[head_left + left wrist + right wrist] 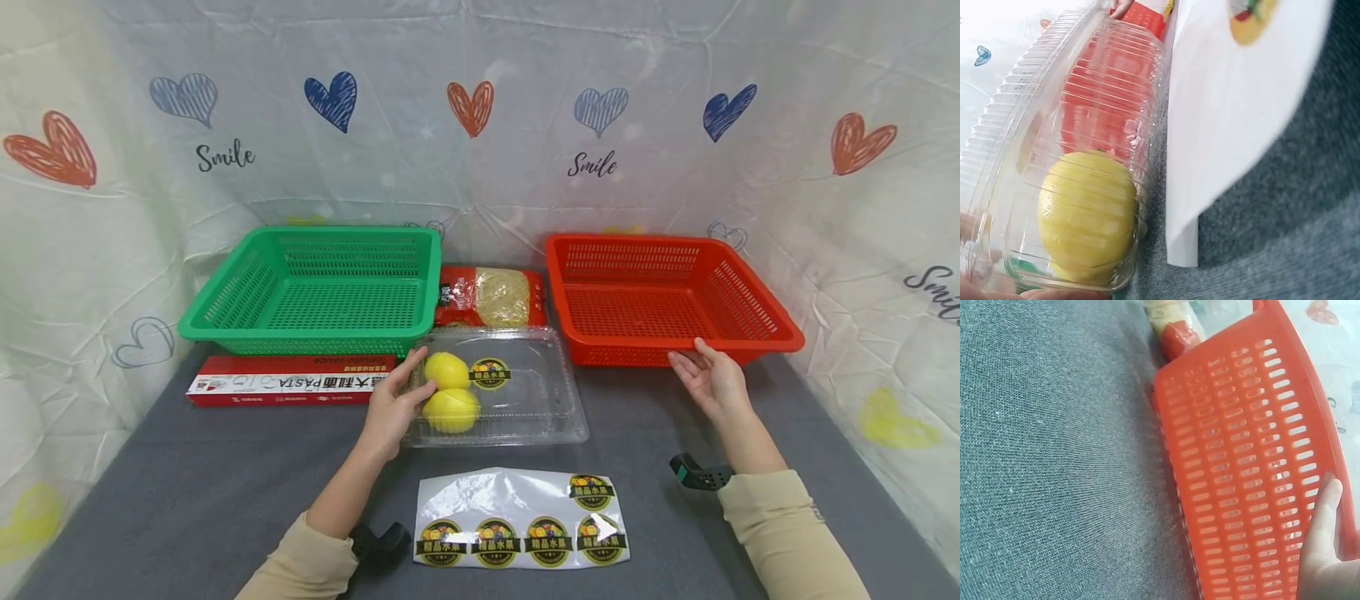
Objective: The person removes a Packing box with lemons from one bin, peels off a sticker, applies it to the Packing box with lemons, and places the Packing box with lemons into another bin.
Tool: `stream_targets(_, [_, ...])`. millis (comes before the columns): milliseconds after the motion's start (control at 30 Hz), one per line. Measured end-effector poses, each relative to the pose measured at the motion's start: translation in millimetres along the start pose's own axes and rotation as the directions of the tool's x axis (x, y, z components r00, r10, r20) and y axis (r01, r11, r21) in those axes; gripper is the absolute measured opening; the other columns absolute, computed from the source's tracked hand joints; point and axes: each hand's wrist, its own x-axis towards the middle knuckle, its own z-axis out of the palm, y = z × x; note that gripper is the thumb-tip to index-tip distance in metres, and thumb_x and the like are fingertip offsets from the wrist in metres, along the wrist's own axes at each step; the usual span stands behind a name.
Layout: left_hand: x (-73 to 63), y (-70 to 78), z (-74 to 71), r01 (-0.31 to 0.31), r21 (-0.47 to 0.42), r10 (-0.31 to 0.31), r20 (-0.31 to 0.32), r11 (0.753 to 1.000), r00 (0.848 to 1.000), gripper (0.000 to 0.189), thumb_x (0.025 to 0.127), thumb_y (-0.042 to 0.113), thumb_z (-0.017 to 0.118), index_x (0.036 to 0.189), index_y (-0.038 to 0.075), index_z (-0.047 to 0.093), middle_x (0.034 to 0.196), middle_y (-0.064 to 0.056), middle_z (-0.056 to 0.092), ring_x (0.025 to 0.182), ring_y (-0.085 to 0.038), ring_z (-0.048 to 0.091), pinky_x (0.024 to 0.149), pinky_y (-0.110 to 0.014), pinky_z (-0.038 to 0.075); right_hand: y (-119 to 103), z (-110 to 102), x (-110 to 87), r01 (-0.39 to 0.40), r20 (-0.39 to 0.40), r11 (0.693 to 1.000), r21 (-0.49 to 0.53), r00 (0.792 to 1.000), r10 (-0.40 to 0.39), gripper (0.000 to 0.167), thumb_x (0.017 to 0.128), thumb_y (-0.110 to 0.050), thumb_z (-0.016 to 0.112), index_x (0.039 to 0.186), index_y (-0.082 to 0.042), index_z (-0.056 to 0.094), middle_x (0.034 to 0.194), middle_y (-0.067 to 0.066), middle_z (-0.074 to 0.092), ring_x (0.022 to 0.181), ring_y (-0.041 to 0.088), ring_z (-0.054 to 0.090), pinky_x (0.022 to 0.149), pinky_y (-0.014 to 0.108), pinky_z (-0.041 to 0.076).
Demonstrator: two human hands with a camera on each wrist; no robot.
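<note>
Near the middle of the table lies a clear plastic fruit box (525, 404) with two lemons (452, 411) inside at its left end. A round black-and-gold label (490, 374) is stuck on its lid. My left hand (395, 404) grips the box's left end, thumb on top beside the lemons. In the left wrist view, one lemon (1088, 209) shows through the ribbed wall, with fingertips at the lower edge. My right hand (712, 383) holds the front rim of the red basket (622, 350). One digit laps over the rim, the other fingers lie against the outer wall.
A green basket (315, 343) stands at the back left, with a red pasta box (288, 392) before it. Between the baskets lies a red food packet (502, 297). A label sheet (510, 500) lies at the front. A printed curtain (480, 175) hangs behind.
</note>
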Motion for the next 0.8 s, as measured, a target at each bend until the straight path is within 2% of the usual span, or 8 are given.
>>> stream_targets(233, [-2.9,2.4,-1.5,0.004,-0.010,-0.004,0.016,1.000,1.000,0.052,0.090,0.010,0.057,0.139,0.016,0.040,0.150,0.001,0.018,0.137,-0.021,0.015,0.093,-0.044,0.041,-0.3,0.9,-0.9,0.001,-0.010,1.000,-0.011,1.000,-0.002,0.039,0.091,-0.010,0.054,0.123,-0.019,0.033,0.091,0.012,0.064,0.085,0.028,0.065,0.087,0.035,0.047])
stream_targets(467, [-10.5,6.8,-1.0,0.008,0.018,-0.008,0.027,1.000,1.000,0.051,0.090,0.009,0.055,0.139,0.017,0.041,0.150,0.000,0.019,0.138,-0.020,0.013,0.093,-0.043,0.041,0.0,1.3,-1.7,0.007,-0.004,1.000,-0.020,1.000,-0.007,0.037,0.091,-0.011,0.054,0.121,-0.018,0.034,0.092,0.012,0.065,0.085,0.027,0.065,0.085,0.035,0.048])
stream_targets(800, [-21.5,14.5,2.2,-0.035,0.037,0.032,0.067,0.999,0.997,0.050,0.090,0.008,0.055,0.138,0.012,0.042,0.149,-0.003,0.023,0.138,-0.021,0.012,0.094,-0.045,0.039,-0.1,1.7,-2.2,0.004,-0.003,1.000,-0.017,1.000,-0.004,0.031,0.092,-0.010,0.053,0.119,-0.016,0.037,0.092,0.012,0.065,0.085,0.028,0.065,0.086,0.036,0.047])
